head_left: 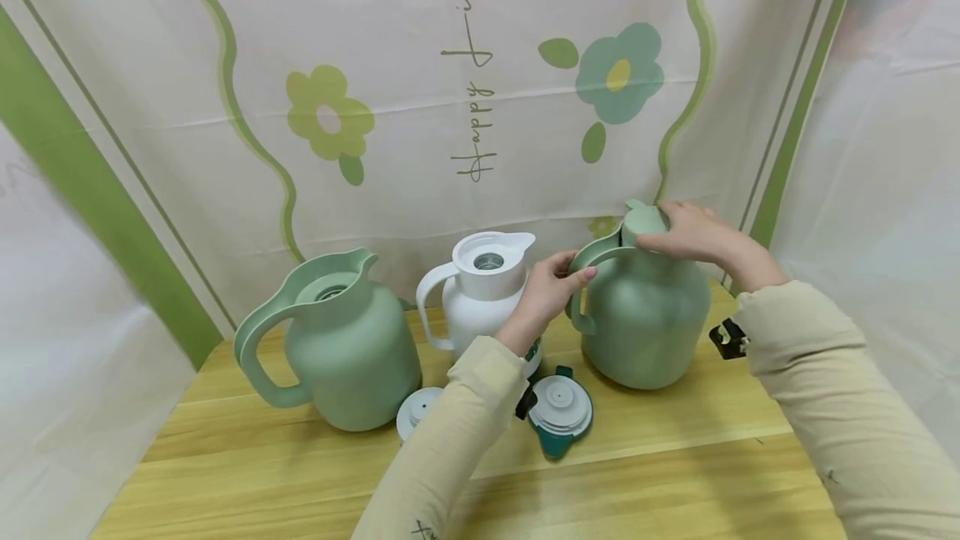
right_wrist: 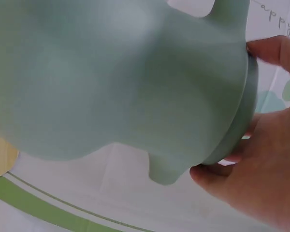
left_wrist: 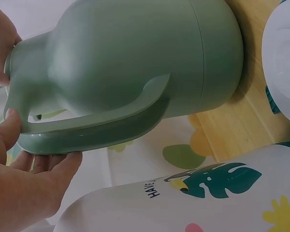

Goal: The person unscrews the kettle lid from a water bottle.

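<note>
A green thermos jug stands on the right side of the wooden table. My left hand holds the upper part of its handle, thumb on one side and fingers on the other in the left wrist view. On top of the same jug, my right hand grips the green lid. The right wrist view shows the thumb and fingers spread around the rim of that lid, which sits at the jug's mouth.
Left of my hands stand a white thermos jug and a second green jug, both with uncovered mouths. A white lid with dark green tabs lies before the white jug. Another pale lid is partly behind my left sleeve. A printed curtain hangs behind.
</note>
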Available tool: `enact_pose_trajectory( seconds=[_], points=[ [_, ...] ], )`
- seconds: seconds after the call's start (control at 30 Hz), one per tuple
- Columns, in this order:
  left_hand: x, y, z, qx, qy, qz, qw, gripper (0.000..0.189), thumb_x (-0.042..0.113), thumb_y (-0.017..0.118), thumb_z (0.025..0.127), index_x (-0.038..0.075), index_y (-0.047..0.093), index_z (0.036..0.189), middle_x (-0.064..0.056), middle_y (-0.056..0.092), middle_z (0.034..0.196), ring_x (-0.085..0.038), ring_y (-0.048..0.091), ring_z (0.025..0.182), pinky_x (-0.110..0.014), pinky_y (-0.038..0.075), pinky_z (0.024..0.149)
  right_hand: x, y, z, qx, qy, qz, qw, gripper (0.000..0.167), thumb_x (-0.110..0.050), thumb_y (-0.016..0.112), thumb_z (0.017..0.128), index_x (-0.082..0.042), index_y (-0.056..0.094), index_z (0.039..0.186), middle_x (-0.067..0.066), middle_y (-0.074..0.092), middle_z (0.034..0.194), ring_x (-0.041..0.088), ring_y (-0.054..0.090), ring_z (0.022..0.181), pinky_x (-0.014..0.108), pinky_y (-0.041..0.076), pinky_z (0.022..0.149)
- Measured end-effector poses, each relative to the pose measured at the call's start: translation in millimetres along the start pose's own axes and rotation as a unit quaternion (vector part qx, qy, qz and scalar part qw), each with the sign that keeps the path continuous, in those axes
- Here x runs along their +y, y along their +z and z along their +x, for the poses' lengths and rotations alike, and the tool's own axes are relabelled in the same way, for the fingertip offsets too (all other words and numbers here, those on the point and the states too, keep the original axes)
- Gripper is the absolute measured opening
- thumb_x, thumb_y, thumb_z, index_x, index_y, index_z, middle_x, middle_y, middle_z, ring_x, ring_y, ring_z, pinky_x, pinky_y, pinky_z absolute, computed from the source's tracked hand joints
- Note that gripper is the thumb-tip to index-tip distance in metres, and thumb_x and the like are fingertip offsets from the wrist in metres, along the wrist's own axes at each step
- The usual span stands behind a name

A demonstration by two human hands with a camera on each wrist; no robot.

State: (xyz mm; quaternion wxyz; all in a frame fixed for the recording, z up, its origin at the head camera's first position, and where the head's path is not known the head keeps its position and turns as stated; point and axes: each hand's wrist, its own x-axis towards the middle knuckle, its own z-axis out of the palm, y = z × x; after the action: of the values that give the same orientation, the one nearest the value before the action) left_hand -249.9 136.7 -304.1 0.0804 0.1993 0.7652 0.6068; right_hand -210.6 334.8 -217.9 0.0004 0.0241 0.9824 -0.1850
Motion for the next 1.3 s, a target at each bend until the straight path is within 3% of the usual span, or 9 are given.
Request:
enact_pose_trajectory(
  seconds=[0.2,0.33,0.5,0.83,1.0,1.13,1.3],
  points=[
    [-0.4,0.9,0.4,-0.006,0.003,0.001,1.0000,0.047,0.029,0.066,0.090,0.009,0.057,0.132,-0.011,0.064,0.125,-0.022,0.063,0.111,-0.032,0.053,0.092,-0.4,7.8,1.6,0.032,0.065,0.030,0.9969,0.109,-0.072,0.043,0.086,0.012,0.011,0.147,0.047,0.013,0.143,0.061,0.017,0.129,0.070,0.030,0.097],
    [-0.9,0.3,0.5,-0.006,0.001,0.003,1.0000,0.047,0.029,0.066,0.090,0.009,0.057,0.132,-0.010,0.065,0.124,-0.022,0.063,0.110,-0.032,0.052,0.092,-1.0,13.0,0.5,0.061,0.094,0.036,0.9931,0.111,-0.074,0.047,0.082,0.010,0.015,0.147,0.049,0.013,0.138,0.059,0.016,0.123,0.067,0.035,0.090],
    [-0.4,-1.0,-0.4,-0.006,0.001,0.010,0.9999,0.046,0.029,0.066,0.090,0.009,0.057,0.131,-0.009,0.065,0.124,-0.022,0.063,0.110,-0.032,0.052,0.092,0.3,12.0,-2.4,0.072,0.075,0.024,0.9943,0.100,-0.065,0.051,0.085,0.007,0.022,0.147,0.047,0.018,0.133,0.054,0.018,0.117,0.061,0.035,0.085],
    [-1.8,0.2,0.5,0.000,0.004,0.009,1.0000,0.044,0.029,0.066,0.090,0.009,0.060,0.129,-0.010,0.067,0.120,-0.018,0.064,0.104,-0.028,0.053,0.088,1.4,1.2,-0.4,0.011,0.003,0.011,0.9999,0.083,-0.040,0.050,0.090,0.013,0.019,0.145,0.045,0.018,0.143,0.058,0.021,0.129,0.068,0.030,0.099],
    [-0.4,-0.1,-0.2,-0.005,-0.002,0.007,1.0000,0.045,0.029,0.066,0.090,0.009,0.059,0.129,-0.009,0.066,0.122,-0.020,0.064,0.106,-0.030,0.052,0.090,-1.9,7.7,1.8,0.044,0.034,0.036,0.9978,0.094,-0.053,0.052,0.090,0.016,0.017,0.143,0.047,0.013,0.140,0.059,0.019,0.126,0.068,0.030,0.098],
    [1.1,-1.0,-1.2,-0.009,-0.008,0.009,0.9999,0.046,0.030,0.066,0.090,0.009,0.058,0.130,-0.009,0.065,0.124,-0.021,0.063,0.110,-0.033,0.052,0.093,-4.7,16.1,5.1,0.091,0.074,0.006,0.9931,0.104,-0.065,0.055,0.083,0.019,0.024,0.134,0.047,0.021,0.129,0.057,0.023,0.118,0.063,0.032,0.095],
    [0.7,-1.7,-0.7,-0.014,-0.011,-0.002,0.9998,0.046,0.029,0.066,0.090,0.010,0.058,0.131,-0.009,0.065,0.125,-0.021,0.063,0.110,-0.032,0.052,0.092,-6.3,16.6,4.1,0.104,0.095,-0.013,0.9900,0.102,-0.067,0.057,0.080,0.018,0.030,0.129,0.046,0.025,0.124,0.056,0.023,0.115,0.060,0.032,0.092]
  ],
)
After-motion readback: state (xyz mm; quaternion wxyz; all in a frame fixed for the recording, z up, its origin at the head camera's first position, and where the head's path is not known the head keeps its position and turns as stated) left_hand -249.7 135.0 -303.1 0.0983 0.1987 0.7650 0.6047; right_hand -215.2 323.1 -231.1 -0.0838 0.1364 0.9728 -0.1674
